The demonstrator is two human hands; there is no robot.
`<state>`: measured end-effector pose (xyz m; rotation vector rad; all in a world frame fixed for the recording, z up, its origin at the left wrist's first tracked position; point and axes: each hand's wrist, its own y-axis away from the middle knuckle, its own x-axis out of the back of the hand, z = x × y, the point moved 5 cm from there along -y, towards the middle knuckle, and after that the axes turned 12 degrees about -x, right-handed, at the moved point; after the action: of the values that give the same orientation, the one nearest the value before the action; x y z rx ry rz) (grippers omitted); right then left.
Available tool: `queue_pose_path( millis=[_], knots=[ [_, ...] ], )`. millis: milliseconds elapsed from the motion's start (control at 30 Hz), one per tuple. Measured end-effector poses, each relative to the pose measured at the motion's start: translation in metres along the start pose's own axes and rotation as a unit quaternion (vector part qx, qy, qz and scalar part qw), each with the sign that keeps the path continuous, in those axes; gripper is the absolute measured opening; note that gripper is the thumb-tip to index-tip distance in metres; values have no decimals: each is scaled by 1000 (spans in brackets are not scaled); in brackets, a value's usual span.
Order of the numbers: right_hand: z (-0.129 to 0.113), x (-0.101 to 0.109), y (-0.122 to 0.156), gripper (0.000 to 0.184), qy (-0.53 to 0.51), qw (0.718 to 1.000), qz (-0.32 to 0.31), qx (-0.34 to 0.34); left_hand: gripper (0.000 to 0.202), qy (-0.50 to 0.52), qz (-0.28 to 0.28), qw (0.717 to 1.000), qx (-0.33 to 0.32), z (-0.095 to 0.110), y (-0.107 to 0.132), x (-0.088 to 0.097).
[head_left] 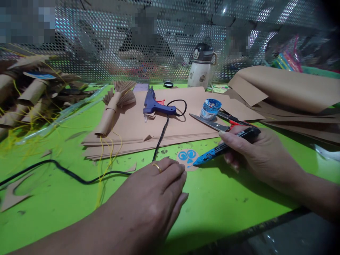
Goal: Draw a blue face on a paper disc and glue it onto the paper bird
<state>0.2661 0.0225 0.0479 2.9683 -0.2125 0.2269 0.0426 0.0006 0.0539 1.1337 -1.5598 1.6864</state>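
Your right hand (255,156) has thumb and fingers clamped on a blue-tipped marker (215,152), which slants down to the left, its tip at the lower right part of a small brown paper disc (187,158) — on the surface or just over it, I cannot tell. The disc lies on the green table (220,212) between your hands, with blue ringed eyes and a small beak-like mark drawn on it. Your left hand (156,194) is palm down, fingers loosely outstretched and close together — the fingertips reach the disc's left edge. Beyond your right fingers are scissors (208,122) and a blue-smeared jar (209,110)
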Motion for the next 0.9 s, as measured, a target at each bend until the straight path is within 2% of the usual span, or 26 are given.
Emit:
queue_pose_path(
  millis=[333, 500, 633, 800, 900],
  knots=[
    [2, 6, 0, 42, 24, 999, 22, 3, 37, 1, -1, 1000, 4, 0, -1, 0],
    [-1, 5, 0, 37, -33, 999, 14, 15, 38, 6, -8, 1000, 1, -1, -2, 0],
    [-1, 0, -2, 36, -115, 992, -37, -27, 36, 5, -3, 1000, 7, -1, -2, -1],
    [0, -4, -4, 24, -148, 981, -103, -77, 36, 12, -9, 1000, 15, -1, 2, -2],
    [2, -1, -2, 25, -165, 974, -124, -96, 37, 23, -13, 999, 28, -1, 3, 0]
  ],
)
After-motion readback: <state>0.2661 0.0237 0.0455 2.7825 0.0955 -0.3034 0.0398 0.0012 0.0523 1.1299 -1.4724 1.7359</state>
